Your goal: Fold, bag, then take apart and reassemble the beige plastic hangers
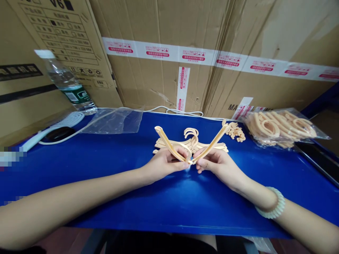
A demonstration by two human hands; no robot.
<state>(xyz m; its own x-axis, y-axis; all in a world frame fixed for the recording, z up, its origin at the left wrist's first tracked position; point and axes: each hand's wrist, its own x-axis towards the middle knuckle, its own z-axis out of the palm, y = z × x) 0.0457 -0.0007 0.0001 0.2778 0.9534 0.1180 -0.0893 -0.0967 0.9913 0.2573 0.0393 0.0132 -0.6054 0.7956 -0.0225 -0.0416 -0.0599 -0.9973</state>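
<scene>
My left hand (165, 162) is closed on a beige plastic hanger arm (165, 138) that slants up to the left; a curved hook piece (187, 150) shows beside its fingers. Another beige hanger arm (213, 144), slanting up to the right, is pinched in my right hand (215, 162). The lower ends of the two arms meet in a V between my fingertips; whether they are joined I cannot tell. Just behind my hands lies a stack of beige hangers (190, 143) with hooks pointing away, partly hidden by the hands.
Small beige pieces (235, 132) lie in a heap right of the stack. A clear bag of hanger parts (283, 127) sits at the right, near a dark flat object (317, 162). At left are a water bottle (70, 84), a hairbrush (57, 125) and a plastic bag (113, 121). Cardboard boxes (159, 77) stand behind.
</scene>
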